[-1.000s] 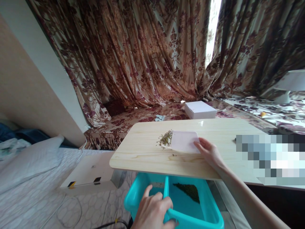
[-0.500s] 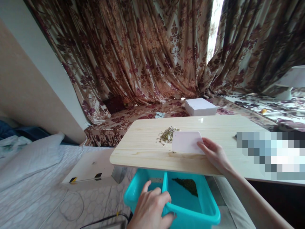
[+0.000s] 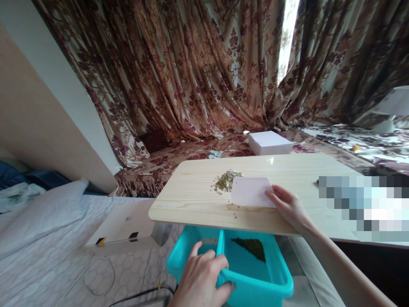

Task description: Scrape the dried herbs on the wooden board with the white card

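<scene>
My right hand (image 3: 289, 207) is closed on one end of a flat white plastic scraper (image 3: 251, 192), pinched between thumb and fingers. The scraper is low over the light wooden tabletop (image 3: 191, 209), its left edge beside a small pile of mung beans mixed with white grains (image 3: 227, 181). A few stray grains are scattered on the wood in front of it. Below the table edge, my left hand (image 3: 204, 275) grips the near rim and divider of a turquoise two-compartment bin (image 3: 271, 288). Green beans (image 3: 252, 247) lie in its right compartment; a little pale material shows in the left one.
A white box (image 3: 270, 143) and a small folded cloth (image 3: 214, 154) lie on the patterned ledge behind the table. A pale carton (image 3: 124, 221) rests on the bed at the left. Something blurred by pixels (image 3: 367, 204) covers the table's right end.
A few loose grains now lie nearer the table's front edge, below the scraper. Both hands keep nearly the same place and hold, and the view has shifted slightly.
</scene>
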Motion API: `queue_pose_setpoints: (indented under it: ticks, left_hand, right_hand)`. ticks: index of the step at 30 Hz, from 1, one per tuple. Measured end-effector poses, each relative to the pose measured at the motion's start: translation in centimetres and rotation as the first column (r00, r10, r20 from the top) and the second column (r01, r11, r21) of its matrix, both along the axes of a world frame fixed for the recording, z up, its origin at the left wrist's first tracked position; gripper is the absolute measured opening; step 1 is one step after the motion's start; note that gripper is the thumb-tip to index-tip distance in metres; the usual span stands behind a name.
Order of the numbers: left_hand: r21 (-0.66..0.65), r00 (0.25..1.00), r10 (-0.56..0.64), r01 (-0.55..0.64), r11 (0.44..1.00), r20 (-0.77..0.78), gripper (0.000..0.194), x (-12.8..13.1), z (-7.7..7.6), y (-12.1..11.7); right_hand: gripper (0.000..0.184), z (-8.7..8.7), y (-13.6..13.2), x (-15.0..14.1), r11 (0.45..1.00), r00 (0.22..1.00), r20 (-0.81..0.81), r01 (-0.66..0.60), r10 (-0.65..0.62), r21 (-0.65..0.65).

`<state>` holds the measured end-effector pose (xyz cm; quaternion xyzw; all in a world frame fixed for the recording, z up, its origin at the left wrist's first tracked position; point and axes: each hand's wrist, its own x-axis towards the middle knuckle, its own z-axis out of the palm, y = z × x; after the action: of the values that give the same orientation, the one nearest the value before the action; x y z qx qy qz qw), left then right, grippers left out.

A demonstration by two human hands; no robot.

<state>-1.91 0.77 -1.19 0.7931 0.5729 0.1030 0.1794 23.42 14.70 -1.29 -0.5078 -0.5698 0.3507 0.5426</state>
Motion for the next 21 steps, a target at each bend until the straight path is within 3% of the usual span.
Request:
queue_pose_setpoints:
  ticks: [8, 21]
  left_hand:
    - [0.001, 0.998, 0.065, -0.065, 0.998, -0.012, 0.008, -0.43, 0.22, 0.23]
    - [0.008, 0.998, 0.051, -0.051, 0.999, -0.030, 0.012, -0.79, -0.56, 0.67]
  right_hand:
    - [0.030, 0.18, 0.05, -0.22, 1.000, 1.000, -0.016, 0.008, -0.008, 0.003]
    - [0.034, 0.41, 0.15, -0.58, 0.989, 0.989, 0.009, -0.145, 0.145, 0.001]
